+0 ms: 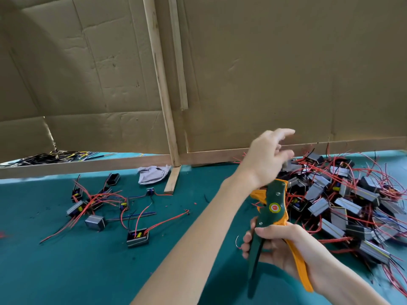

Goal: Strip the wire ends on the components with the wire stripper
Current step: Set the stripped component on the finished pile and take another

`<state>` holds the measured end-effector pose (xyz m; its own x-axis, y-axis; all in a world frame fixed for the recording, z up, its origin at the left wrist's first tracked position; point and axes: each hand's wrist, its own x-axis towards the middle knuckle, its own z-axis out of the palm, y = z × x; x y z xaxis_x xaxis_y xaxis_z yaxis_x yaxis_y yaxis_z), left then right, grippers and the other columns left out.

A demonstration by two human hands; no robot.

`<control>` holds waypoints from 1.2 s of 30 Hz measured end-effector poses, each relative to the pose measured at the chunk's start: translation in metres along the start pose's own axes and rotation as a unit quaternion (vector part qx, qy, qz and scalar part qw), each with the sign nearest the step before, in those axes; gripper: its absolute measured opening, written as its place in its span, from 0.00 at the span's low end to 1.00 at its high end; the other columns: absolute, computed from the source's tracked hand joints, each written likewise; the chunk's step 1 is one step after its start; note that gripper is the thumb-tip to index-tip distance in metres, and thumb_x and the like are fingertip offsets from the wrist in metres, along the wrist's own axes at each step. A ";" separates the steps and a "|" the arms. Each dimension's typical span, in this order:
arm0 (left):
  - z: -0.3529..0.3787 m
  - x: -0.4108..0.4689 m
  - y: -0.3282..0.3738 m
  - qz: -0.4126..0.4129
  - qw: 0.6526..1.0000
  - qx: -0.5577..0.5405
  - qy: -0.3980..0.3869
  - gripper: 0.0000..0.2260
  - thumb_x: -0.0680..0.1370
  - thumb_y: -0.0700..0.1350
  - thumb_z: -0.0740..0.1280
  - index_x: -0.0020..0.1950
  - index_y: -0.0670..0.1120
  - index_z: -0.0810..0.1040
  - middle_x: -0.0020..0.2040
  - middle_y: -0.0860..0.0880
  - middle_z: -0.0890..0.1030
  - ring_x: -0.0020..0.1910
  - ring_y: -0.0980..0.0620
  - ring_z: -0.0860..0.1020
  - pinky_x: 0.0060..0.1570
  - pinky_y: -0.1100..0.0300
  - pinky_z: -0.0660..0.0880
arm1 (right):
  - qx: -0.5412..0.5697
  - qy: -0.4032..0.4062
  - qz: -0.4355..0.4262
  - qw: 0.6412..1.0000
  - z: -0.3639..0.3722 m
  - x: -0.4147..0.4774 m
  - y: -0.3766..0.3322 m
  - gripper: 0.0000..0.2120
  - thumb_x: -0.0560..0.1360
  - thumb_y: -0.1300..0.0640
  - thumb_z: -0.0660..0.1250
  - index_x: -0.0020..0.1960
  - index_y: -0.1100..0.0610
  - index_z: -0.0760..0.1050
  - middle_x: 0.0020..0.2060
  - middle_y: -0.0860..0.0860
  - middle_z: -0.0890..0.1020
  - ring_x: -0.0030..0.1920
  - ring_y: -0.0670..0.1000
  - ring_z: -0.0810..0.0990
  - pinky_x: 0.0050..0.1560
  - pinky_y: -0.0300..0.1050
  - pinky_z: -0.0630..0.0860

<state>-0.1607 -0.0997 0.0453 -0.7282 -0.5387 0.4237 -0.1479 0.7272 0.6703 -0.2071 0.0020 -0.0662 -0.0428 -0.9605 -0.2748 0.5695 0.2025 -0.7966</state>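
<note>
Right hand (pixel 275 245): fingers curled round the green and orange handles of the wire stripper (pixel 272 208), which is held head up above the teal table (pixel 88 271). Left hand (pixel 266 159): raised over the large component pile (pixel 343 205) at right, fingers loosely spread, blurred; apparently holding nothing. Smaller component group (pixel 97 205), with red wires: well apart at left. Crumpled cloth (pixel 153 173): near the cardboard wall (pixel 286 62).

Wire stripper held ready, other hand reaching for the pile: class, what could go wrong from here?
The left hand reaches across the wire stripper held by the right hand; its wrist could catch the tool's head. The pile of components looks tangled, so lifting one may drag others along.
</note>
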 end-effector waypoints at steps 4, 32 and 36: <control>-0.018 -0.026 -0.011 -0.033 0.994 0.041 -0.096 0.24 0.80 0.40 0.64 0.75 0.48 0.63 0.70 0.44 0.66 0.65 0.47 0.71 0.66 0.53 0.69 | 0.025 0.003 0.004 1.000 -0.007 0.004 0.000 0.09 0.60 0.68 0.69 0.41 0.65 0.78 0.38 0.66 0.80 0.37 0.65 0.83 0.36 0.57 0.81; -0.123 -0.110 -0.134 -0.320 0.934 0.144 -0.069 0.04 0.81 0.42 0.61 0.46 0.46 0.71 0.46 0.53 0.81 0.48 0.59 0.78 0.39 0.67 0.68 | -0.008 0.011 -0.043 0.999 -0.001 0.000 0.001 0.11 0.59 0.66 0.71 0.42 0.64 0.77 0.38 0.65 0.80 0.38 0.65 0.82 0.38 0.57 0.81; -0.098 -0.106 -0.117 -0.274 0.962 -0.004 -0.017 0.04 0.84 0.41 0.54 0.49 0.45 0.66 0.48 0.49 0.83 0.46 0.61 0.79 0.38 0.75 0.70 | -0.023 -0.009 -0.040 0.999 0.003 -0.003 0.003 0.16 0.53 0.64 0.75 0.40 0.64 0.79 0.38 0.67 0.80 0.38 0.66 0.82 0.38 0.58 0.81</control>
<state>-0.0009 -0.1694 -0.0177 -0.5635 -0.8260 -0.0147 -0.5102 0.3340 0.7925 -0.2032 0.0054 -0.0662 -0.0721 -0.9773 -0.1994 0.5266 0.1325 -0.8397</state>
